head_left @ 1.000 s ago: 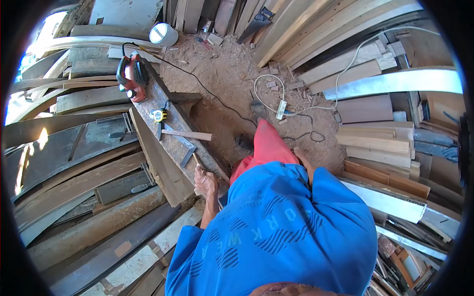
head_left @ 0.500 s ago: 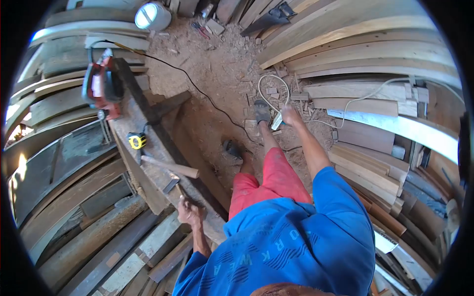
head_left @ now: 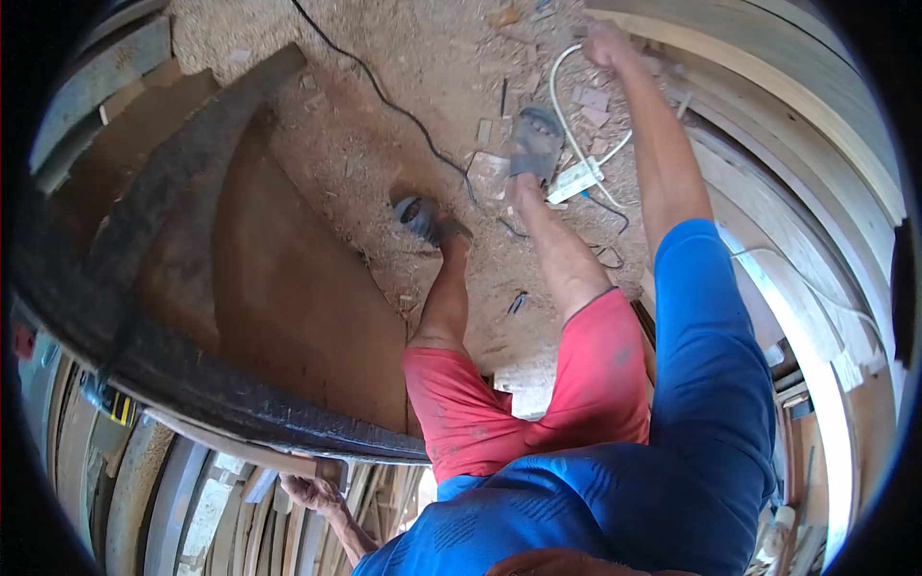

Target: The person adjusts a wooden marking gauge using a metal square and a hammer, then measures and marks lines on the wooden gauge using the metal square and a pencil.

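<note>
My left hand is curled at the edge of the workbench, beside the end of a wooden handle and a small dark metal piece; what its fingers hold, I cannot make out. My right hand reaches far forward, blurred, at the end of a long timber board. A loop of white cord runs close by that hand. This cord leads around a white power strip on the floor beside my foot. A yellow and black tape measure sits at the bench's left end.
My sandalled feet stand on a floor of sawdust and wood scraps. A black cable crosses it. Stacked boards line the right side, and more planks lie beyond the bench. A small dark tool lies between my legs.
The view has swung down and closer to the floor. My right hand has moved forward from over the power strip to the timber board. My left hand stays at the bench.
</note>
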`<state>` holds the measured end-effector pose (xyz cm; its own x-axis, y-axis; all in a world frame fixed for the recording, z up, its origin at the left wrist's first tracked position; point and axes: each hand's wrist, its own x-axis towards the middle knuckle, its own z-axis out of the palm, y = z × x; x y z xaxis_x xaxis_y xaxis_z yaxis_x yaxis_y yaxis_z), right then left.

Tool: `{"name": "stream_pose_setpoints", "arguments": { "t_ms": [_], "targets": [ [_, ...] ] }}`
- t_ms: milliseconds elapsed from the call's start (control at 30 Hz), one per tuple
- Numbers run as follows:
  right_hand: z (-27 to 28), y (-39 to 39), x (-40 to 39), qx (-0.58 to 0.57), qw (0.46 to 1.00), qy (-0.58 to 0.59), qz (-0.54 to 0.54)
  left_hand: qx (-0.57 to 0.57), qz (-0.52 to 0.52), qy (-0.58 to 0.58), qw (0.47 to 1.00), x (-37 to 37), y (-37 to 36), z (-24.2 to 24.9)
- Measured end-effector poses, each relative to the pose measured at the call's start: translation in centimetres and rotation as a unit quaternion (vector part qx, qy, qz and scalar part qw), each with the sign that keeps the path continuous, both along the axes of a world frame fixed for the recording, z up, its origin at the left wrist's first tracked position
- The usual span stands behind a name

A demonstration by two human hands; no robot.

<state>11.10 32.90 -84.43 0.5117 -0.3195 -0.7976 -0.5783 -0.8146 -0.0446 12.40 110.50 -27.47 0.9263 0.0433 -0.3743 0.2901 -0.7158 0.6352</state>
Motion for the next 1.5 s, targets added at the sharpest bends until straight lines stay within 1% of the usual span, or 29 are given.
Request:
{"name": "stream_pose_setpoints", "arguments": {
  "t_ms": [33,67,100,167,233,300,333,367,400,433,467,500,533,600,633,700,733,833,933,1033,1067,1133,1167,1233,1267,1367,1400,1467,1500],
  "targets": [
    [-1.3,0.2,-0.2,-0.007,1.000,0.001,0.012,0.022,-0.011,-0.003,1.000,0.2,-1.1,0.3],
    [-2.4,0.7,-0.4,-0.016,1.000,0.000,0.023,0.001,0.077,0.003,0.997,0.4,-2.0,0.0],
    [-2.1,2.4,-1.0,-0.049,0.998,-0.029,0.012,0.012,0.095,0.009,0.995,0.4,-1.7,0.3],
    [0.6,5.6,-2.6,-0.128,0.988,-0.091,-0.007,0.019,0.132,0.019,0.991,0.1,-0.4,0.8],
    [0.7,5.9,-3.6,-0.054,0.997,0.048,0.030,0.050,0.147,0.027,0.988,-0.3,0.7,0.7],
    [-1.0,6.6,-8.1,0.046,0.995,0.072,-0.043,0.040,0.052,0.008,0.998,0.1,-1.6,0.1],
    [-1.1,6.2,-8.3,0.021,0.994,0.042,-0.099,-0.105,0.254,0.047,0.960,1.0,-3.0,0.2],
    [-1.4,5.8,-8.4,-0.004,0.988,0.012,-0.154,-0.019,0.153,0.023,0.988,0.8,-2.6,0.0],
    [-1.6,5.7,-8.5,-0.026,0.978,-0.017,-0.207,0.071,0.049,-0.001,0.996,0.3,-1.8,0.2],
    [-1.2,5.1,-7.6,-0.050,0.976,-0.049,-0.208,0.160,-0.056,-0.025,0.985,-0.3,-0.7,0.5],
    [-1.0,3.9,-6.6,-0.074,0.972,-0.079,-0.208,0.064,0.010,0.009,0.998,-0.7,1.5,0.9],
    [-0.3,2.9,-5.6,-0.097,0.967,-0.109,-0.210,0.064,0.072,-0.001,0.995,-0.8,1.1,0.7],
    [0.2,2.1,-4.9,-0.092,0.976,-0.056,-0.188,0.063,0.133,-0.012,0.989,-0.7,-0.2,0.4],
    [0.6,1.4,-3.6,-0.078,0.986,0.046,-0.142,0.021,0.266,-0.046,0.963,-0.5,-0.9,0.2],
    [0.3,1.8,-3.4,-0.105,0.987,0.046,-0.112,0.028,0.277,-0.047,0.959,-0.3,-1.3,0.1],
    [0.0,2.3,-3.5,-0.163,0.984,0.045,-0.052,0.072,0.209,-0.031,0.975,-0.3,-0.7,0.2],
    [0.3,3.1,-3.3,-0.165,0.982,0.074,-0.054,0.088,0.181,-0.026,0.979,-0.3,-0.5,0.2],
    [0.4,4.8,-4.4,-0.194,0.981,0.004,-0.017,0.122,0.137,-0.018,0.983,-0.5,0.0,0.0],
    [0.2,5.5,-4.2,-0.103,0.979,0.000,-0.176,0.154,0.087,-0.013,0.984,-0.8,0.2,0.1],
    [-2.6,7.8,-5.4,-0.113,0.971,-0.022,-0.211,0.190,-0.023,-0.014,0.981,-1.0,-0.1,0.2],
    [-2.2,9.1,-5.2,-0.111,0.955,-0.057,-0.270,0.164,-0.065,-0.029,0.984,-0.6,-0.5,0.3],
    [-1.2,10.6,-4.6,-0.089,0.966,0.008,-0.242,0.113,-0.097,-0.050,0.988,0.2,-2.1,-0.1],
    [-0.8,11.2,-3.9,-0.080,0.970,0.037,-0.227,0.125,-0.101,-0.047,0.986,0.4,-2.0,0.0],
    [-1.1,12.1,-3.7,-0.066,0.987,0.046,-0.142,0.149,-0.105,-0.040,0.982,0.2,-1.8,-0.2],
    [-1.1,13.1,-4.3,-0.057,0.992,0.058,-0.098,0.138,-0.106,-0.045,0.984,0.5,-2.5,-0.4],
    [0.6,15.6,-4.7,-0.093,0.993,-0.012,-0.075,0.191,-0.133,-0.043,0.972,1.0,-3.4,-0.1],
    [1.3,16.2,-4.6,-0.078,0.993,0.015,-0.093,0.154,-0.044,-0.031,0.987,0.8,-3.9,-0.4],
    [3.4,17.6,-4.8,-0.048,0.988,0.063,-0.129,0.002,0.118,-0.021,0.993,-0.5,-1.8,-0.9],
    [5.2,18.3,-4.5,-0.040,0.989,0.075,-0.120,0.046,0.025,-0.056,0.997,0.1,-2.5,-1.3]
  ]
}}
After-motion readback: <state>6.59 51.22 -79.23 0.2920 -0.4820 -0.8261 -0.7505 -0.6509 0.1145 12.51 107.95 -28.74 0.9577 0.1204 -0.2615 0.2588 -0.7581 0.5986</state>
